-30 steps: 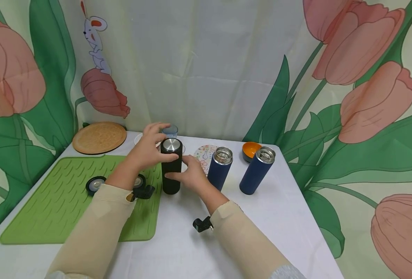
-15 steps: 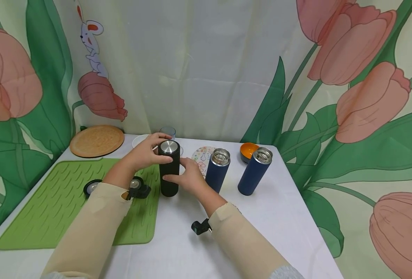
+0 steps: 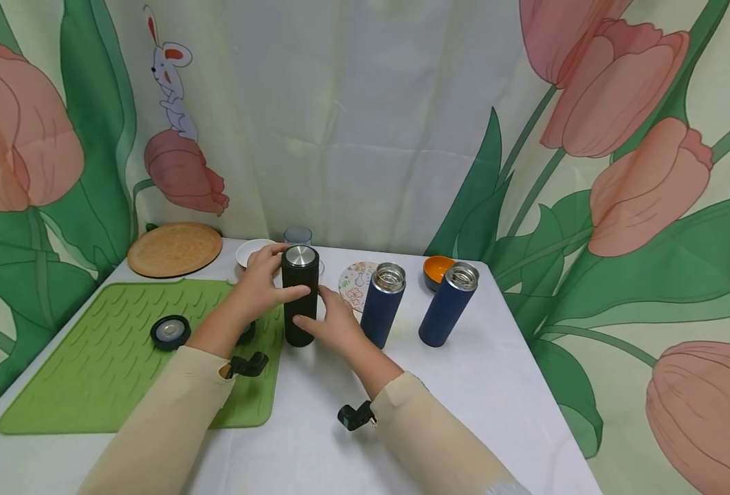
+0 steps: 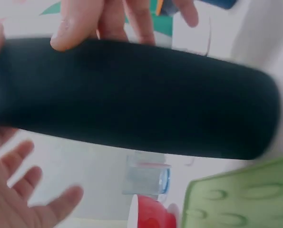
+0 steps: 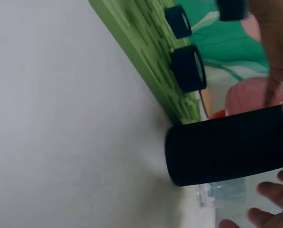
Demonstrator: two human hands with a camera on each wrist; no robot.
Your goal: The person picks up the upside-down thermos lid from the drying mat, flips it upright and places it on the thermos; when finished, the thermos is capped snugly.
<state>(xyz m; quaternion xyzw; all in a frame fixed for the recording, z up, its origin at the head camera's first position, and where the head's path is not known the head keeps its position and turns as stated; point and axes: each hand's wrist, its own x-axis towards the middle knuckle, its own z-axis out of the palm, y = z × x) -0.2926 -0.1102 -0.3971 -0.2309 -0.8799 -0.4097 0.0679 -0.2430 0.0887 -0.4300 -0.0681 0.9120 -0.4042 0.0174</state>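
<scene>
A tall black thermos bottle (image 3: 300, 295) with a silver-topped lid stands upright on the white table beside the green mat. My left hand (image 3: 264, 282) is around its upper part from the left, the straight thumb across its front. In the left wrist view, the left fingers (image 4: 65, 199) are spread apart beside the bottle. My right hand (image 3: 338, 322) is at its lower right side, thumb in front; the right fingers (image 5: 274, 192) fan out loosely in the right wrist view. Two lidless navy bottles, one nearer (image 3: 383, 302) and one farther right (image 3: 448, 302), stand to the right.
Round black lids lie on the green mat (image 3: 111, 371), one (image 3: 170, 332) in plain sight and another partly behind the left wrist. Behind are a round wooden board (image 3: 175, 249), a white bowl (image 3: 250, 251), a clear cup (image 3: 297, 236), a floral plate (image 3: 354, 285) and an orange-lined bowl (image 3: 437, 269).
My left fingers have drawn back leftward and down from the bottle's top, and the left thumb sits lower. My right hand has slipped slightly lower. The black bottle stays in place by the mat.
</scene>
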